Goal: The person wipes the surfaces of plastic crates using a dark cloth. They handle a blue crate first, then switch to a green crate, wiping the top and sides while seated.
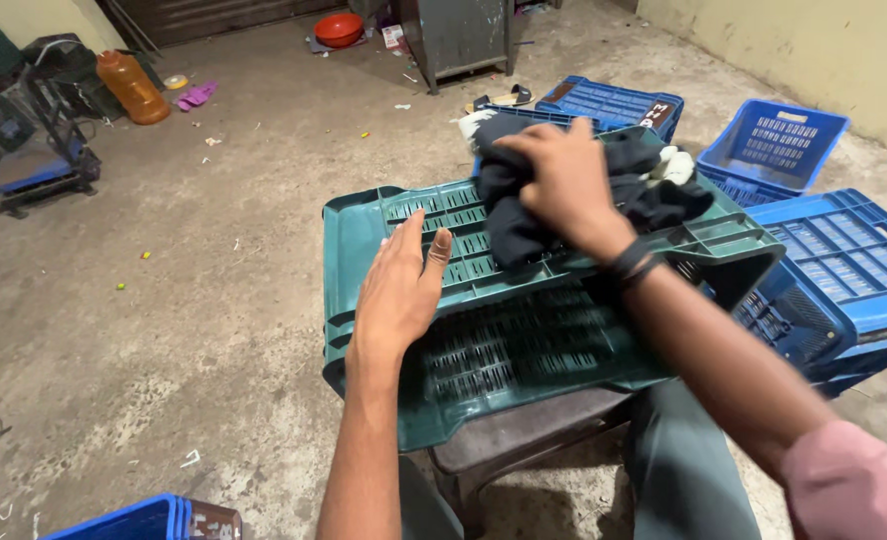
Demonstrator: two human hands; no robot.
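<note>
The left hand [401,285] lies flat, fingers apart, steadying the upturned green crate [484,340] on a stool; the right hand [564,185] presses a dark cloth [524,225] near its far edge. Firm bracing helps even wiping.

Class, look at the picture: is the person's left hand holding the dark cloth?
No. The left hand lies flat and open on the green crate, while the right hand presses on the dark cloth.
</note>
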